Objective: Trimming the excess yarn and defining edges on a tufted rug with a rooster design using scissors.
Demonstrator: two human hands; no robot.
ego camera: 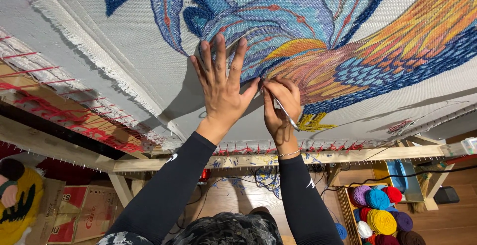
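Observation:
A large tufted rug cloth (149, 51) is stretched on a wooden frame (348, 154); it bears a blue, orange and yellow bird-like pattern (298, 31). My left hand (221, 83) lies flat on the cloth, fingers spread, at the lower edge of the blue pattern. Just to its right, my right hand (280, 106) is closed around a thin metal tool (285, 113), its upper end touching the cloth near my left thumb. Both arms wear black sleeves, and a bracelet sits on the right wrist.
Red yarn (99, 130) loops over the frame's nail strips along the left and bottom edges. Below right, a crate holds several balls of coloured yarn (380, 210). Cardboard boxes (74, 212) and a yellow plush piece (20, 200) lie at the lower left. Cables run across the wooden floor.

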